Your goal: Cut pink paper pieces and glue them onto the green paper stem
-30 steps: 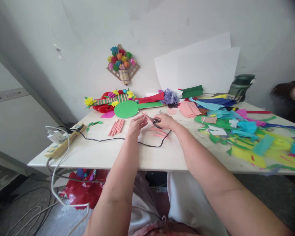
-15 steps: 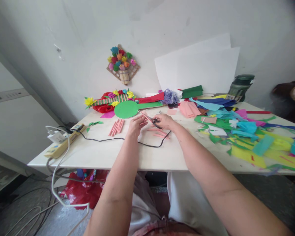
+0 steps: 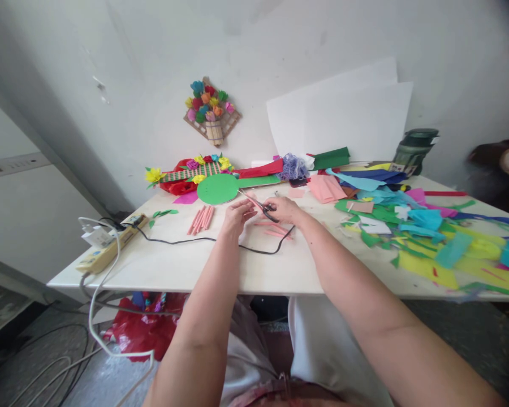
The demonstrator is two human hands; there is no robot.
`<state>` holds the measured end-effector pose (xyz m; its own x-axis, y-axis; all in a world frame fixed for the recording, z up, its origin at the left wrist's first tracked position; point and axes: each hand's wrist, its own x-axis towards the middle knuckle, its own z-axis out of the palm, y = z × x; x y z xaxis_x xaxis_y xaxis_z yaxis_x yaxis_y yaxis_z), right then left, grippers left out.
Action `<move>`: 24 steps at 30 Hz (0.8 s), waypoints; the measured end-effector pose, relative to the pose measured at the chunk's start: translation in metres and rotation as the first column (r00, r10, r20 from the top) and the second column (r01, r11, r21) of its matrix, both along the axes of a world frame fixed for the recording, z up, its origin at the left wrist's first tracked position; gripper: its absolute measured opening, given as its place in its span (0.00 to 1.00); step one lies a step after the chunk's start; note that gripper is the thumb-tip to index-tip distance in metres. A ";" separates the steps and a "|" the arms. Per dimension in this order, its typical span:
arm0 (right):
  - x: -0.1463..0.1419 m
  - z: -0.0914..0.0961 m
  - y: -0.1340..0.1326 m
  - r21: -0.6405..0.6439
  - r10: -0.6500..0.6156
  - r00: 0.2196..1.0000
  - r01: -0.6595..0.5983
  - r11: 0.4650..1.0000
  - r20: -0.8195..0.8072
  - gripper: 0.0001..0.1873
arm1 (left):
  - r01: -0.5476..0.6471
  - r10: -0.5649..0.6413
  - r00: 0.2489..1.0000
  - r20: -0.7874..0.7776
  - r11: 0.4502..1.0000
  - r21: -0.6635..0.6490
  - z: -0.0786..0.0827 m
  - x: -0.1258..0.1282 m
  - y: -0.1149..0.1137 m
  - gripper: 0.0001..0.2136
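My right hand (image 3: pixel 285 210) is closed round the handles of a pair of scissors (image 3: pixel 266 211), whose blades point up and left. Just left of it, my left hand (image 3: pixel 238 217) pinches a small strip of pink paper (image 3: pixel 251 198) that lies along the blades. Several pink paper strips (image 3: pixel 275 227) rest on the table beneath the scissors. A group of rolled pink paper sticks (image 3: pixel 201 219) lies to the left of my left hand. Beyond my hands is a green paddle-shaped piece (image 3: pixel 218 189).
A black cord (image 3: pixel 182 241) runs across the table from a power strip (image 3: pixel 110 243). Colourful paper scraps (image 3: pixel 432 237) cover the right side. Folded pink paper (image 3: pixel 326 189), a dark green bottle (image 3: pixel 415 150) and a flower-trimmed woven piece (image 3: pixel 190 170) stand or lie at the back.
Almost nothing differs. My left hand has shifted very slightly to the right; both hands keep hold of the scissors and the pink paper strip.
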<state>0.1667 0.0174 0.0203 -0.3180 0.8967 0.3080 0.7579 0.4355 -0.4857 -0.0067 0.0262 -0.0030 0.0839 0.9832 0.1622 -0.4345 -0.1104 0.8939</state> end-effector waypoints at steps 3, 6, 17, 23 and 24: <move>0.000 -0.004 0.004 -0.009 0.031 0.999 -0.031 0.999 -0.045 0.18 | -0.004 0.004 1.000 0.007 1.000 -0.005 -0.001 0.000 0.001 0.11; 0.001 -0.008 0.007 -0.001 0.057 0.995 -0.057 0.998 -0.079 0.17 | -0.012 0.012 1.000 0.001 1.000 -0.005 -0.001 -0.001 0.001 0.11; 0.000 -0.006 0.006 -0.018 0.004 0.998 -0.005 1.000 -0.065 0.17 | -0.009 0.009 1.000 -0.012 0.999 -0.049 -0.001 -0.002 0.005 0.11; 0.000 -0.003 0.004 -0.010 -0.020 1.000 0.020 1.000 0.015 0.18 | -0.014 0.012 0.999 -0.033 0.999 -0.040 0.001 -0.001 0.002 0.11; 0.000 -0.003 0.004 -0.007 -0.024 1.000 0.024 1.000 0.020 0.18 | -0.008 0.007 0.999 -0.040 0.999 -0.038 0.001 -0.001 0.001 0.11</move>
